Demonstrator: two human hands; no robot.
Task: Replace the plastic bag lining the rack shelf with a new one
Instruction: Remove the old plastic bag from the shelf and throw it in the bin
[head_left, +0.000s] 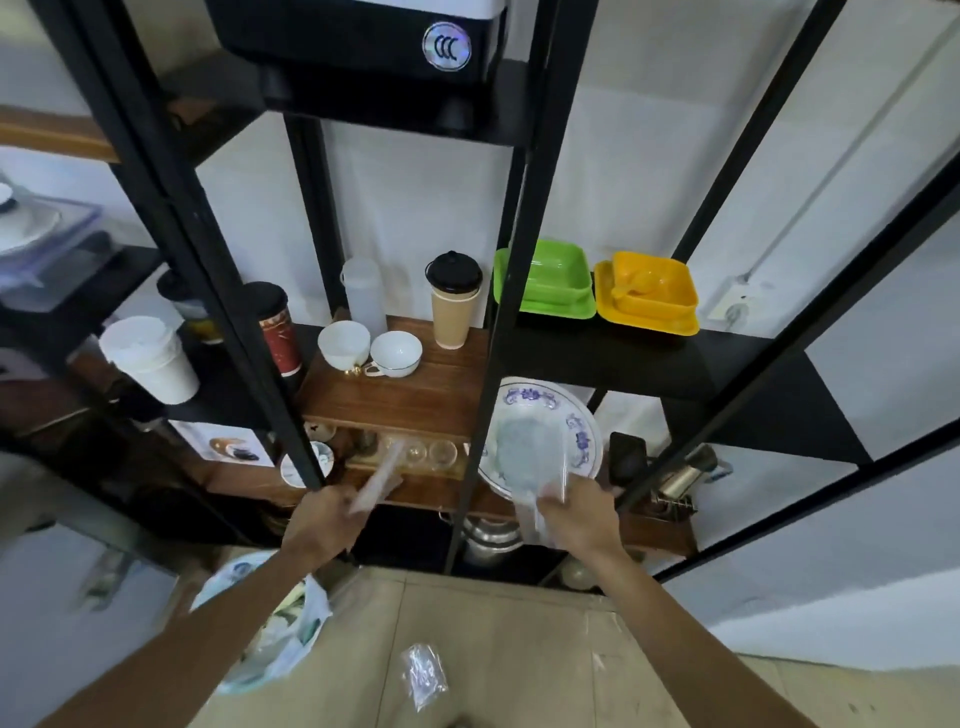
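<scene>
My left hand (324, 519) pinches one edge of a clear plastic bag (382, 475) in front of the lower wooden shelf (415, 499) of the black rack. My right hand (576, 514) grips the bag's other edge, where the clear film (530, 457) spreads over a white plate with a blue pattern (579, 415). How the film runs between my two hands is hard to see. A crumpled clear bag (423, 675) lies on the floor below, between my forearms.
The upper wooden shelf (405, 400) carries two white cups, a paper cup with a black lid and a red tin. Green (550, 280) and yellow (649, 291) dishes sit on the black shelf to the right. A full rubbish bag (275, 639) hangs at lower left.
</scene>
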